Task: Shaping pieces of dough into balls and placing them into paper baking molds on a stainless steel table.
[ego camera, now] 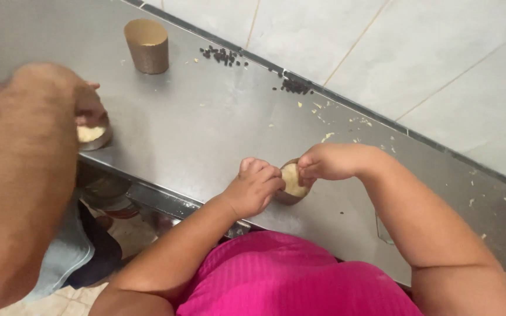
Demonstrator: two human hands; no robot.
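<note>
While we leaned over the steel table, our left hand curled loosely against the near side of a small round cup of pale dough, fingers bent and knuckles up, touching the cup's rim rather than wrapping it. Our right hand came in from the other side — fingertips pinched together and pressed onto the dough's top edge. The cup sat near the table's front edge, just ahead of our pink shirt, held between both hands.

At the far left, another person's hand closed over a second dough-filled cup — we could not tell how tightly, since the forearm hid most of it. Further back stood an empty brown paper mould, upright and well apart from us. Dark raisins lay scattered in two small heaps along the table's back edge, beside the tiled wall, with pale dough crumbs strewn nearby.
</note>
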